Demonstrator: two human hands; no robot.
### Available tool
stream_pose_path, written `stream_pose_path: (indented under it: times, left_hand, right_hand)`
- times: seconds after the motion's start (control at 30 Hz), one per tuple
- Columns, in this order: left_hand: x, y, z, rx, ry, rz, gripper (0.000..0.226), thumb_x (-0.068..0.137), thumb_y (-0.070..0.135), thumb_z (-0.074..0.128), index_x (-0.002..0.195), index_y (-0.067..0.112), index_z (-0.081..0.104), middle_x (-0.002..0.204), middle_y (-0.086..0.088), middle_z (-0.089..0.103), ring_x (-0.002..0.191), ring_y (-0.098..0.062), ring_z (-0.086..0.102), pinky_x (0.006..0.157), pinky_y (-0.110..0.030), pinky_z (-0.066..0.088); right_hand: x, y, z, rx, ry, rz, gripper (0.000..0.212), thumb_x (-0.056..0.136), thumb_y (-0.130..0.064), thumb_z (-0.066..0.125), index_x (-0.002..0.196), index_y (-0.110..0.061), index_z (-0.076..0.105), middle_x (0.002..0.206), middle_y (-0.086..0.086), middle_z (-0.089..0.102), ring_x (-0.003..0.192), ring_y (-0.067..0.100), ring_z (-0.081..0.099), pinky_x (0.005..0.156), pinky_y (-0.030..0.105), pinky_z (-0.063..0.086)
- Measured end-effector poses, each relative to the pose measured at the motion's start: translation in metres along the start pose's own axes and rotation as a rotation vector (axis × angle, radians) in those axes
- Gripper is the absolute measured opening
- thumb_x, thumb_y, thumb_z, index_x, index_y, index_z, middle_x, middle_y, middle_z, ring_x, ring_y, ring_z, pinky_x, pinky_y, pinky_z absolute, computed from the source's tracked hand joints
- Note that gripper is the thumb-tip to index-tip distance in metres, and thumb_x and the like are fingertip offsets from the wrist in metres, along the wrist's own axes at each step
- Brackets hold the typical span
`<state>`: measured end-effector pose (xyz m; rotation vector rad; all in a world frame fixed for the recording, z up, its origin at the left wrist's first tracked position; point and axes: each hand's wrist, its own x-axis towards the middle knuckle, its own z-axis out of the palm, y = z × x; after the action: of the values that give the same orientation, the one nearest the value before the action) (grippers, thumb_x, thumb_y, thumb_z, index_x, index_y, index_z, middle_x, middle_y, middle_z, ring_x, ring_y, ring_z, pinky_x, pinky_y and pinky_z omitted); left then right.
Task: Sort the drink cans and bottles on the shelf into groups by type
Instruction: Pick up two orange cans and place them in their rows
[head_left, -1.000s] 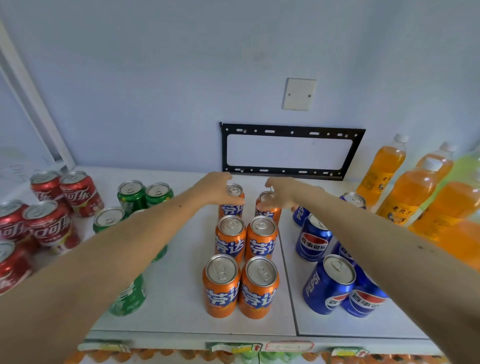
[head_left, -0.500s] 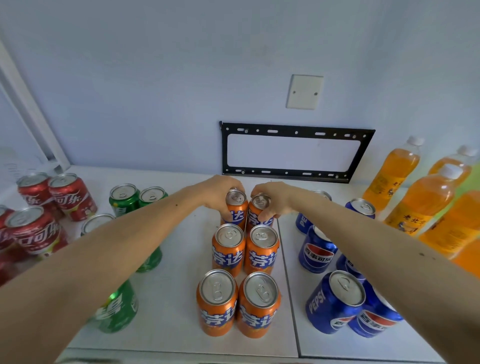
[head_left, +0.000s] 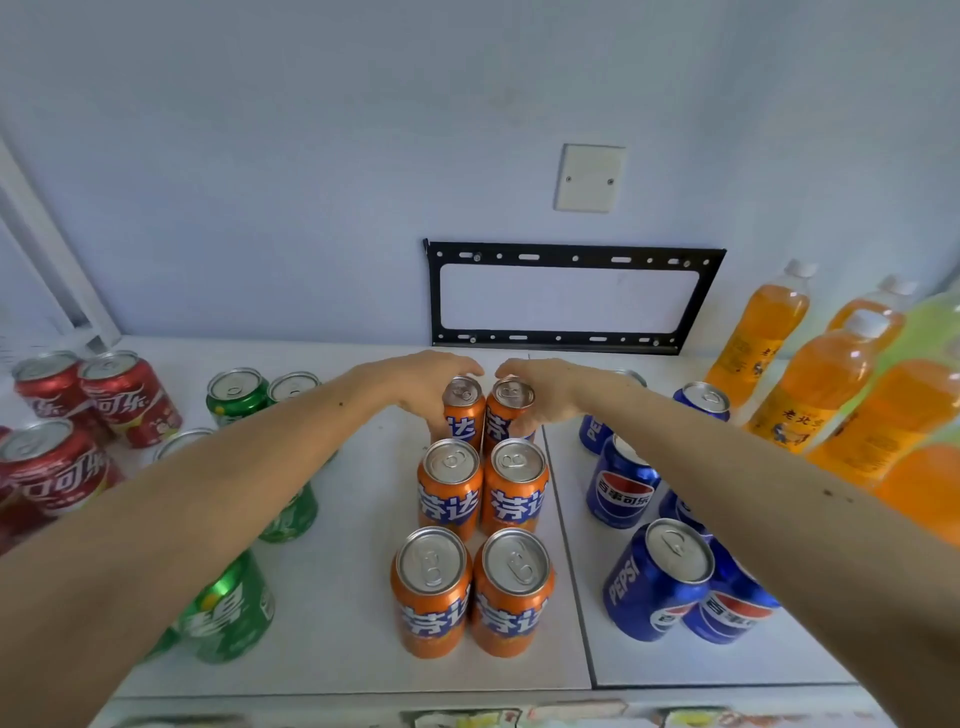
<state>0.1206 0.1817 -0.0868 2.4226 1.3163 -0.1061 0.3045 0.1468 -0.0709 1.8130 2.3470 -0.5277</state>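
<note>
The step in hand appears to be squaring up the orange-can group: the two rear orange cans are being set tight behind the four others, which stand in two pairs down the middle of the white shelf (head_left: 332, 613). The left hand (head_left: 415, 384) wraps the left rear orange can (head_left: 463, 415), fingers curled round its far side and over its rim; the right hand (head_left: 550, 387) wraps the right rear orange can (head_left: 508, 418) in the same way. Both cans stand upright, side by side and touching or nearly so, just behind the middle pair (head_left: 483, 488). The fingertips of the two hands almost meet above the can tops. The next move likely calls for releasing both cans without tipping them, then withdrawing the arms clear of the green cans (head_left: 234, 608) on the left and blue cans (head_left: 657, 582) on the right
</note>
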Motion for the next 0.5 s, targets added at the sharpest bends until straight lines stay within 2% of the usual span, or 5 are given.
stream_pose_path:
  times: [0.13, 0.23, 0.33, 0.43, 0.5]
  left_hand:
    - [-0.017, 0.019, -0.019, -0.06, 0.065, 0.05, 0.098, 0.073, 0.019, 0.082, 0.152, 0.021, 0.024, 0.153, -0.001, 0.037, 0.139, -0.02, 0.035, 0.11, -0.038, 0.037]
    - [-0.032, 0.056, -0.03, -0.09, 0.149, 0.195, 0.09, 0.078, 0.025, 0.079, 0.151, 0.021, 0.027, 0.151, 0.001, 0.04, 0.137, -0.016, 0.038, 0.11, -0.034, 0.036]
    - [-0.049, 0.103, -0.026, -0.11, 0.124, 0.343, 0.086, 0.076, 0.029, 0.081, 0.148, 0.021, 0.034, 0.147, 0.003, 0.044, 0.134, -0.013, 0.042, 0.102, -0.025, 0.037]
    - [-0.059, 0.143, -0.005, -0.099, 0.003, 0.416, 0.088, 0.071, 0.026, 0.084, 0.145, 0.018, 0.037, 0.144, 0.002, 0.047, 0.129, -0.013, 0.046, 0.093, -0.021, 0.038]
    - [-0.061, 0.162, 0.016, -0.096, -0.064, 0.416, 0.095, 0.067, 0.028, 0.087, 0.146, 0.018, 0.035, 0.145, 0.0, 0.046, 0.128, -0.016, 0.048, 0.095, -0.024, 0.042]
  right_hand:
    - [-0.044, 0.014, -0.02, 0.091, 0.084, 0.062, 0.079, 0.082, -0.036, 0.073, 0.147, -0.022, 0.03, 0.147, 0.004, 0.044, 0.129, 0.025, 0.047, 0.104, 0.038, 0.04]
    - [-0.094, 0.033, -0.034, 0.085, 0.134, 0.123, 0.059, 0.084, -0.041, 0.069, 0.136, -0.021, 0.046, 0.134, -0.001, 0.056, 0.115, 0.017, 0.056, 0.095, 0.03, 0.045]
    - [-0.147, 0.051, -0.031, 0.108, 0.117, 0.202, 0.048, 0.081, -0.047, 0.07, 0.121, -0.024, 0.058, 0.115, -0.008, 0.065, 0.105, 0.013, 0.061, 0.091, 0.03, 0.049]
    - [-0.189, 0.064, -0.015, 0.086, 0.038, 0.267, 0.056, 0.075, -0.05, 0.075, 0.121, -0.024, 0.057, 0.115, -0.007, 0.065, 0.101, 0.012, 0.06, 0.087, 0.029, 0.051]
    - [-0.209, 0.07, -0.001, 0.052, -0.033, 0.29, 0.07, 0.071, -0.048, 0.079, 0.13, -0.024, 0.051, 0.127, -0.004, 0.059, 0.11, 0.015, 0.058, 0.091, 0.03, 0.05]
